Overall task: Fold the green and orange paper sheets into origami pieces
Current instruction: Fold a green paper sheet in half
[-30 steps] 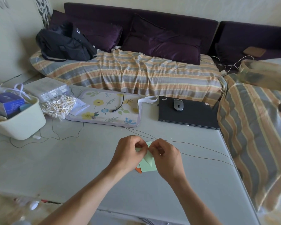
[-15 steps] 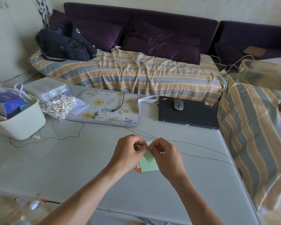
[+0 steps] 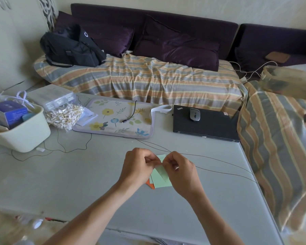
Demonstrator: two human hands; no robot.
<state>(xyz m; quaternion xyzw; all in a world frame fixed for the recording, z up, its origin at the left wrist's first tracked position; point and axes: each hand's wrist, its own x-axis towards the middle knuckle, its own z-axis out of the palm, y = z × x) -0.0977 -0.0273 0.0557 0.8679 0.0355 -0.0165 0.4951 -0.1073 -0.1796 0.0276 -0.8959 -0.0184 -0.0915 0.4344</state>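
Observation:
A pale green paper sheet [image 3: 160, 179] lies on the grey table [image 3: 78, 183] near its middle, partly folded, with a creased flap raised between my hands. My left hand [image 3: 137, 166] pinches the flap from the left, fingers curled. My right hand [image 3: 179, 171] pinches the same flap from the right. Under the green sheet an orange paper sheet [image 3: 150, 185] shows only as a small corner at the lower left. Most of the fold is hidden by my fingers.
A closed black laptop [image 3: 212, 127] with a grey mouse [image 3: 194, 114] sits at the back right. A floral mat [image 3: 117, 119], a bag of cotton swabs [image 3: 64, 115] and a cream bin [image 3: 23, 133] stand at the back left. Thin cables [image 3: 219, 161] cross the table behind my hands.
Both hands stay pinched on the green sheet with only small finger shifts; the paper has barely moved.

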